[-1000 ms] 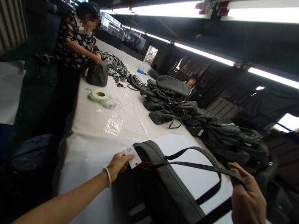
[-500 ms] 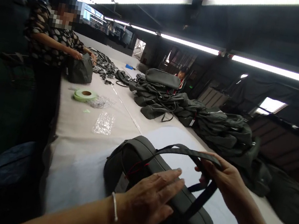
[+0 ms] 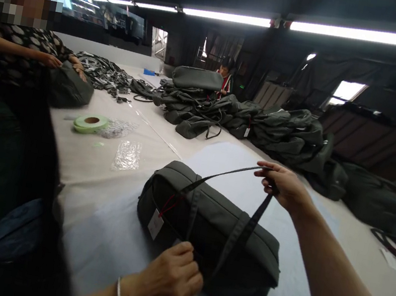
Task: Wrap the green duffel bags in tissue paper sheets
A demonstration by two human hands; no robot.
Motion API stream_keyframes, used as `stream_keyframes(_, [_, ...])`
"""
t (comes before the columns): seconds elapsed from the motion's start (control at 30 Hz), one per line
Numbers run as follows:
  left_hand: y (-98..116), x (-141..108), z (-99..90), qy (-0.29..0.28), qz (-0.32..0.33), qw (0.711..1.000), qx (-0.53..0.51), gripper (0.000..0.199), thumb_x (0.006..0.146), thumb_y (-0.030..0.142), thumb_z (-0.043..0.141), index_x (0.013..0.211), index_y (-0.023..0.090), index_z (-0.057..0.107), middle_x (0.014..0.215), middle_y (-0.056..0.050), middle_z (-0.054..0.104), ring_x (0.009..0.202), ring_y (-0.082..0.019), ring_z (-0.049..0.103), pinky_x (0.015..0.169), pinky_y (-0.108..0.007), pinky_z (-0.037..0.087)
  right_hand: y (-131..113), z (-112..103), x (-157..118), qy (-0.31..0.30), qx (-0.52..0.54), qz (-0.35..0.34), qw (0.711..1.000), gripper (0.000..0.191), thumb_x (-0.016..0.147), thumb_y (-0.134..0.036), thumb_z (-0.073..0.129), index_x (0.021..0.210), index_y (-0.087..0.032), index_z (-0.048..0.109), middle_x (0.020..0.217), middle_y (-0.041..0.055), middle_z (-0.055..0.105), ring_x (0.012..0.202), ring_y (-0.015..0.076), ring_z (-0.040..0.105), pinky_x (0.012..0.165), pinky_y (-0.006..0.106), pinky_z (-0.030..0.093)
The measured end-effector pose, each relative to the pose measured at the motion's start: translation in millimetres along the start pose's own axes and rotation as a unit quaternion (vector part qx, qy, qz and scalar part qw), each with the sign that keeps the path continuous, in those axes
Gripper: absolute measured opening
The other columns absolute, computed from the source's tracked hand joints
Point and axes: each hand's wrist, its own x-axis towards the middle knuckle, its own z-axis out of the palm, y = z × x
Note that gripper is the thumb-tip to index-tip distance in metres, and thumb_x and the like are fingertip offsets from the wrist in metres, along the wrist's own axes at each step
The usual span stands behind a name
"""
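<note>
No text I can read here. White tag on the dark bag: faint print, too small. Smaller tag at the bag pile: illegible. Pale slip on the desk, right side: blurred, nothing legible.

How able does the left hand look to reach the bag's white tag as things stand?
Probably yes: the tag hangs by red string on the near side of the bag, close to the left hand, with nothing seen between them. The right hand holds a handle up, off that path.
</note>
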Motion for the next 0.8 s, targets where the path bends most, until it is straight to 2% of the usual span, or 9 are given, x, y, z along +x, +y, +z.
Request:
stream_keyframes(0.13, [-26.5, -49.7, 38.8, 0.023, -0.072, 0.997, -0.033, 0.020, 0.097, 0.029, 0.048, 0.105, 0.016, 0.060, 0.081, -0.007, 0.067, 0.078, -0.020, 0.064, 0.098, -0.042, 0.045, 77.9, 21.0, 36.5, 0.012, -0.052, 0.114, 0.992, 0.015, 0.091, -0.019, 0.056, 0.105, -0.014, 0.058, 0.080, -0.0008, 0.062, 0.055, 0.0065, 0.051, 0.049, 0.019, 0.044])
stream_keyframes(0.27, [-33.2, -60.3, 48.6, 0.121, -0.086, 0.983, -0.108, 0.036, 0.102, 0.042, 0.033, 0.108, 0.019, 0.060, 0.087, -0.006, 0.068, 0.085, -0.019, 0.066, 0.100, -0.041, 0.046, 139.9, 25.0, 48.5, -0.077, -0.122, 0.218, 0.965, 0.021, 0.093, -0.034, 0.059, 0.098, -0.014, 0.060, 0.088, 0.0006, 0.062, 0.067, 0.0106, 0.058, 0.059, 0.025, 0.052])
stream_keyframes(0.4, [-30.6, -59.8, 53.8, 0.242, -0.227, 0.939, -0.089, 0.020, 0.100, 0.037, 0.044, 0.105, 0.024, 0.058, 0.086, 0.000, 0.069, 0.081, -0.016, 0.068, 0.080, -0.028, 0.055, 152.2, -10.6, 50.1, -0.171, -0.149, 0.245, 0.942, 0.022, 0.082, -0.032, 0.071, 0.097, -0.017, 0.064, 0.087, 0.0002, 0.065, 0.071, 0.0122, 0.060, 0.065, 0.027, 0.052])
stream_keyframes(0.5, [-44.4, -54.1, 53.4, 0.265, -0.292, 0.919, -0.010, 0.022, 0.096, 0.043, 0.049, 0.102, 0.024, 0.056, 0.077, 0.000, 0.066, 0.065, -0.017, 0.066, 0.061, -0.026, 0.054, 152.2, -39.8, 32.3, -0.221, -0.122, 0.250, 0.935, 0.032, 0.074, -0.043, 0.075, 0.093, -0.019, 0.068, 0.086, 0.0022, 0.069, 0.076, 0.0162, 0.063, 0.071, 0.029, 0.052])
stream_keyframes(0.53, [-51.7, -51.6, 52.0, 0.262, -0.295, 0.919, 0.027, 0.024, 0.096, 0.045, 0.049, 0.102, 0.023, 0.057, 0.080, -0.001, 0.066, 0.067, -0.019, 0.067, 0.063, -0.029, 0.055, 153.5, -46.1, 23.6, -0.234, -0.106, 0.250, 0.934, 0.036, 0.074, -0.049, 0.072, 0.092, -0.018, 0.069, 0.087, 0.0041, 0.070, 0.079, 0.0182, 0.064, 0.074, 0.031, 0.053])
stream_keyframes(0.6, [-68.1, -48.4, 48.5, 0.254, -0.298, 0.914, 0.106, 0.034, 0.093, 0.049, 0.049, 0.111, 0.022, 0.057, 0.103, -0.009, 0.066, 0.090, -0.028, 0.067, 0.080, -0.041, 0.054, 158.5, -52.7, 6.9, -0.252, -0.070, 0.235, 0.936, 0.043, 0.076, -0.056, 0.065, 0.092, -0.016, 0.069, 0.092, 0.0066, 0.071, 0.088, 0.0207, 0.066, 0.084, 0.033, 0.052])
stream_keyframes(0.67, [-85.6, -49.8, 46.4, 0.248, -0.326, 0.900, 0.149, 0.062, 0.084, 0.058, 0.053, 0.133, 0.020, 0.047, 0.137, -0.018, 0.049, 0.123, -0.040, 0.050, 0.100, -0.056, 0.042, 165.1, -54.0, -4.0, -0.259, -0.040, 0.207, 0.943, 0.043, 0.076, -0.055, 0.063, 0.095, -0.017, 0.068, 0.098, 0.0056, 0.072, 0.097, 0.0203, 0.065, 0.092, 0.031, 0.049])
stream_keyframes(0.73, [-104.5, -55.2, 46.9, 0.242, -0.390, 0.880, 0.123, 0.092, 0.077, 0.064, 0.055, 0.149, 0.015, 0.025, 0.154, -0.020, 0.024, 0.139, -0.045, 0.026, 0.109, -0.063, 0.028, 171.1, -53.6, -7.0, -0.261, -0.026, 0.188, 0.946, 0.042, 0.076, -0.054, 0.064, 0.097, -0.018, 0.068, 0.101, 0.0049, 0.072, 0.101, 0.0200, 0.064, 0.097, 0.031, 0.047])
stream_keyframes(0.8, [-124.5, -61.5, 48.4, 0.229, -0.443, 0.865, 0.051, 0.103, 0.074, 0.065, 0.053, 0.153, 0.012, 0.011, 0.157, -0.020, 0.015, 0.143, -0.043, 0.015, 0.112, -0.062, 0.025, 175.2, -54.4, -3.7, -0.263, -0.025, 0.191, 0.945, 0.044, 0.077, -0.056, 0.063, 0.097, -0.017, 0.069, 0.102, 0.0061, 0.072, 0.100, 0.0202, 0.065, 0.098, 0.033, 0.046])
